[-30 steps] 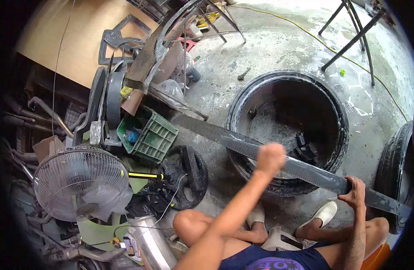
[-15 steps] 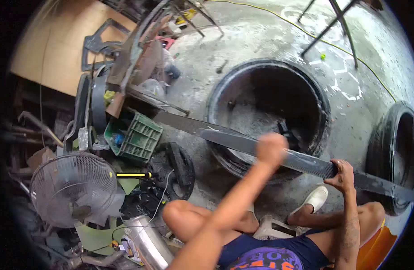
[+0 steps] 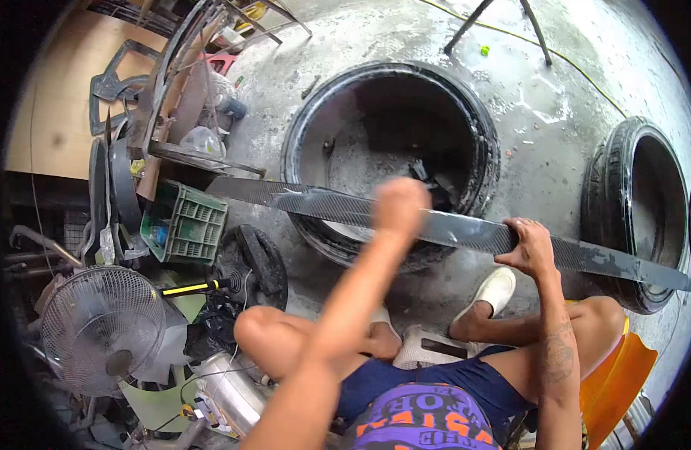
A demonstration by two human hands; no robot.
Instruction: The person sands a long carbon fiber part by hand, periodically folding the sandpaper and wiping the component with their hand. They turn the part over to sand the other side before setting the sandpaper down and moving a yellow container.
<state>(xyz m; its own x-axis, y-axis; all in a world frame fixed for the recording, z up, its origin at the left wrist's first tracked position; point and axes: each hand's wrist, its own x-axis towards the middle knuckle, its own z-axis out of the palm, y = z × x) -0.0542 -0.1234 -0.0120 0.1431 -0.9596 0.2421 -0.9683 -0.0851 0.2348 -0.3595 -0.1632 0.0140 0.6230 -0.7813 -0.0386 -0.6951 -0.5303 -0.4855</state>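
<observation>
A long dark strip with a carbon-fibre-like weave [image 3: 465,231] lies across the mouth of a large black tyre [image 3: 486,161]. Its right end passes over a second tyre [image 3: 612,217]. My right hand [image 3: 531,247] is closed around the strip right of the large tyre, thumb on the near edge and fingers over the far one. My left hand [image 3: 400,208] is at the strip's middle, over the tyre's opening. Motion blurs it, so its fingers and anything in them cannot be made out. Grey, wet-looking smears mark parts of the strip.
At the left stand a green crate [image 3: 198,225], a wire-caged fan [image 3: 102,330] and a metal cylinder [image 3: 233,390]. A metal-legged frame [image 3: 203,154] stands beyond the crate. An orange panel [image 3: 623,382] lies by my right knee. A yellow cable [image 3: 578,67] crosses the concrete floor.
My view has shifted, so the scene sits further left and higher. My left hand stays blurred over the strip, slightly further from the right hand. My right hand keeps its grip on the strip.
</observation>
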